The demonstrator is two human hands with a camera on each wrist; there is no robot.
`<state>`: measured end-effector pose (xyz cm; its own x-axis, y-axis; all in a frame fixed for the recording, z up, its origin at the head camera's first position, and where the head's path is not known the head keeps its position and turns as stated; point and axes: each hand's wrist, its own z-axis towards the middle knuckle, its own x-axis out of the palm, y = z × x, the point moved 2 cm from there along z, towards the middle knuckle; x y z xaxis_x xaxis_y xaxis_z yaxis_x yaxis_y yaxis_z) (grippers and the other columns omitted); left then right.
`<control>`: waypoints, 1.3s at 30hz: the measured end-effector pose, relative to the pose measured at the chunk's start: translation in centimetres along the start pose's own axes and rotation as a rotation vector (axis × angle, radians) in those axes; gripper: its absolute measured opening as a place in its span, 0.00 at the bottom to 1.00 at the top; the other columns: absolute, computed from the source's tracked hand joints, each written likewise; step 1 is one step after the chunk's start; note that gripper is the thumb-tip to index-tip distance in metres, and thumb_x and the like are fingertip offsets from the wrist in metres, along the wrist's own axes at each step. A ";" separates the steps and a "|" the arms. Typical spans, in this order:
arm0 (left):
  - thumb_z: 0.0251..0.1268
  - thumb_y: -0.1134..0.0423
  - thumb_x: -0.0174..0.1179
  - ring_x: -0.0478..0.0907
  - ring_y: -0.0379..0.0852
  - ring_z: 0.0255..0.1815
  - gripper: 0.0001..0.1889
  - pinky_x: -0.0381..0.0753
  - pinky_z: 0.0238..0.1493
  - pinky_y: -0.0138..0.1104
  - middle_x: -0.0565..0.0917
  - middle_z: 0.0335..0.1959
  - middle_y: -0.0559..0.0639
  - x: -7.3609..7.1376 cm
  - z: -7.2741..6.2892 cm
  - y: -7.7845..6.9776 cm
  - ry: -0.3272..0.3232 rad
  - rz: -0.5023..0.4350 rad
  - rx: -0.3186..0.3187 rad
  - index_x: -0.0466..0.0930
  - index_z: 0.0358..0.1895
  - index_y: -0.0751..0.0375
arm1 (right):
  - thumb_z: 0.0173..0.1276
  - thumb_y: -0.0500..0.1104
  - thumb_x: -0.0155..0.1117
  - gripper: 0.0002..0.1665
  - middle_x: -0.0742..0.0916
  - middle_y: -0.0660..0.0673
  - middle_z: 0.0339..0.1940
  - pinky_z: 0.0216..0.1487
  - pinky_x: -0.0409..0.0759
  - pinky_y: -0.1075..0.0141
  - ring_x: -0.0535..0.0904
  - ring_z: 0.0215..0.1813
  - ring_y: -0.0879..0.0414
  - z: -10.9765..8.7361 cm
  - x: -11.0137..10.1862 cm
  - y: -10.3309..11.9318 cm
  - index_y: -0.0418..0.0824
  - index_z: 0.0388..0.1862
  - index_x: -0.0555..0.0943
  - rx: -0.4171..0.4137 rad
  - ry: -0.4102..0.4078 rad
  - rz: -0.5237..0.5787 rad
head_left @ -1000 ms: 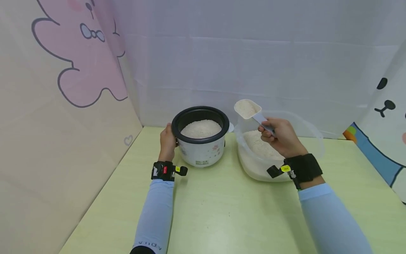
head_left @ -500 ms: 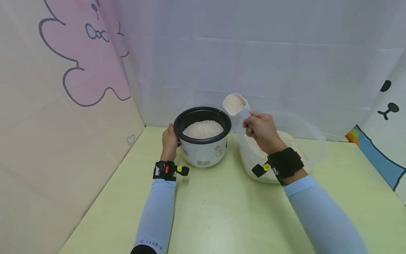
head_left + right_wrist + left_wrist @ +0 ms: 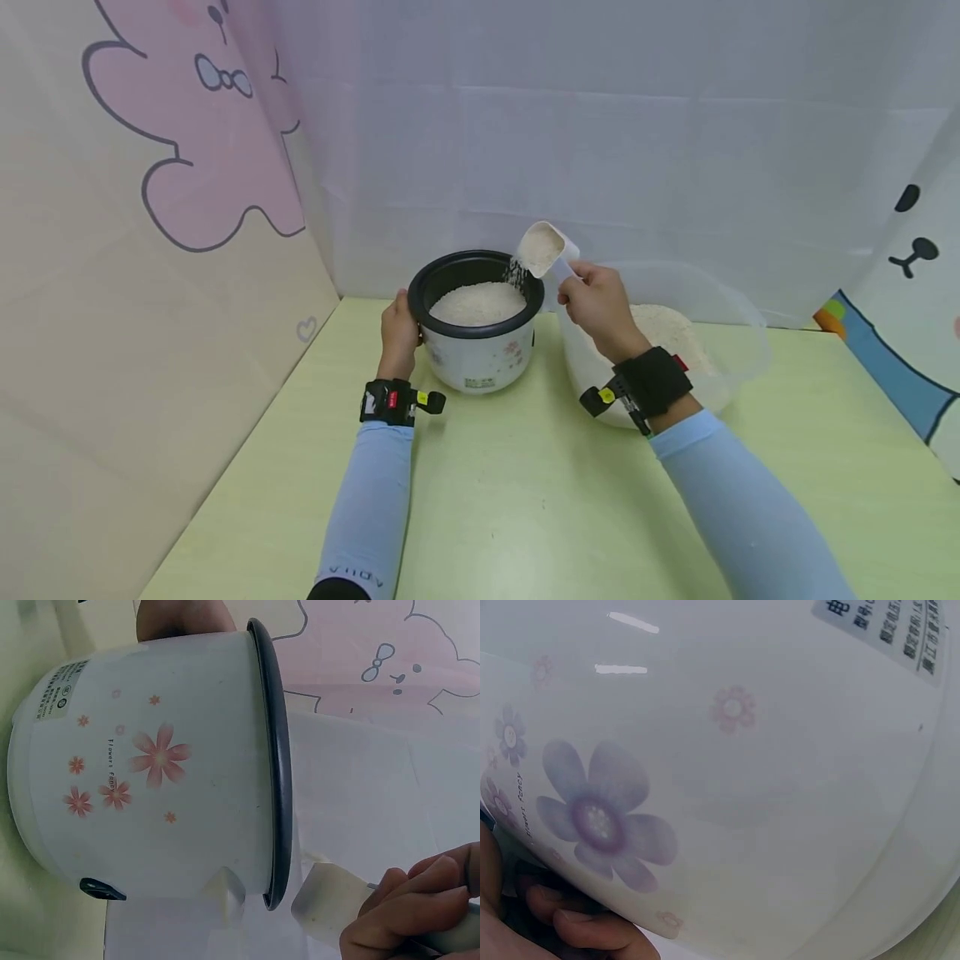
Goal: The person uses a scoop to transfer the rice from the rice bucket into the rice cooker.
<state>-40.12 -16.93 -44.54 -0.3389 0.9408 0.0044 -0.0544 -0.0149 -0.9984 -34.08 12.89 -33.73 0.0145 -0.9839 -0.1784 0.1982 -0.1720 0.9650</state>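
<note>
A white rice cooker with a black rim and flower prints stands on the table, with white rice inside. My left hand holds it at its left side; in the left wrist view the fingers curl at a dark part there. My right hand grips the handle of a white scoop full of rice. The scoop tilts over the cooker's right rim, and grains spill from its lip into the cooker. In the right wrist view the scoop is just above the dark rim.
A translucent tub of rice stands right of the cooker, partly hidden by my right hand and forearm. The light green table ends at a pale curtain behind, with a printed wall sheet at the left.
My right hand has carried the scoop left from over the tub to the cooker's rim and tipped it; rice now falls. The left hand keeps its place on the cooker.
</note>
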 end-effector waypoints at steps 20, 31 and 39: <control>0.82 0.41 0.39 0.63 0.40 0.20 0.25 0.64 0.23 0.31 0.65 0.21 0.44 0.0 0.1 0.1 -0.007 -0.013 0.008 0.68 0.27 0.52 | 0.69 0.35 0.50 0.23 0.85 0.34 0.40 0.26 0.68 0.66 0.72 0.27 0.54 0.3 1.3 0.3 0.31 0.60 0.80 -0.106 -0.012 -0.228; 0.83 0.43 0.39 0.64 0.41 0.21 0.25 0.63 0.23 0.31 0.66 0.22 0.44 0.0 0.0 -0.1 -0.006 -0.012 0.003 0.68 0.26 0.52 | 0.68 0.34 0.50 0.28 0.85 0.36 0.40 0.28 0.69 0.62 0.72 0.25 0.51 -0.1 2.0 0.4 0.33 0.66 0.77 -0.175 0.022 -0.332; 0.83 0.43 0.38 0.64 0.41 0.22 0.25 0.63 0.23 0.32 0.65 0.22 0.45 0.0 -0.1 -0.1 -0.006 -0.011 -0.002 0.68 0.26 0.52 | 0.69 0.35 0.49 0.27 0.85 0.35 0.46 0.32 0.71 0.59 0.75 0.31 0.47 -0.3 2.5 0.4 0.34 0.66 0.78 -0.208 0.038 -0.357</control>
<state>-40.02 -16.85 -44.45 -0.3436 0.9390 0.0153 -0.0562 -0.0042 -0.9984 -33.63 10.36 -33.85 -0.0553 -0.8612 -0.5053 0.3916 -0.4842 0.7824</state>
